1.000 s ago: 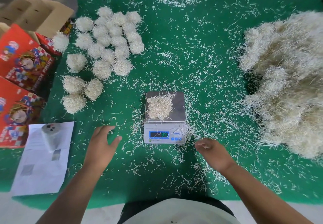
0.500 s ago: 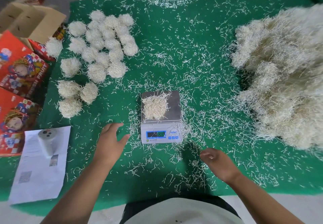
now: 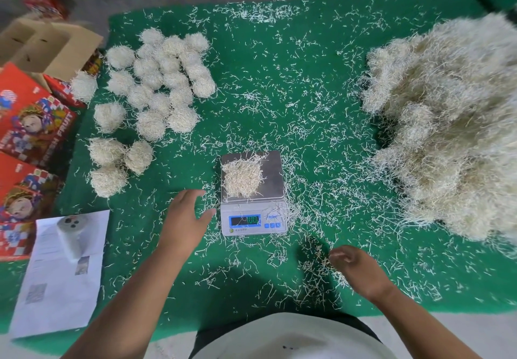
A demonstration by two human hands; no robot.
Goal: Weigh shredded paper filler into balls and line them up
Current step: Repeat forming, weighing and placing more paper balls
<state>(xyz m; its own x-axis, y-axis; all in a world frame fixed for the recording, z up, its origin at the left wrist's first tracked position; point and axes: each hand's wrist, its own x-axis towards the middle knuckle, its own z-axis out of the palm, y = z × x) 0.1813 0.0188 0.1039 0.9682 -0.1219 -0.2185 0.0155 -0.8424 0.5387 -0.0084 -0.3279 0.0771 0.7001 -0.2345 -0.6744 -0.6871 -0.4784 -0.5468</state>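
A fluffy, flattened wad of shredded paper (image 3: 242,178) is sitting on the smooth steel pan of a small digital scale (image 3: 275,175), its thin cream strands sticking out raggedly. The left hand (image 3: 184,220) is hovering with fingers straight and spread, holding nothing, just left of and below the wad. The right hand (image 3: 355,267) is lying lower right of the scale, fingers loosely curled; whether it is pinching strands cannot be told. Round, fuzzy finished balls (image 3: 165,78) are clustering well beyond the left hand on the nubby green mat (image 3: 293,84). A big tangled heap of filler (image 3: 453,123) is lying far beyond the right hand.
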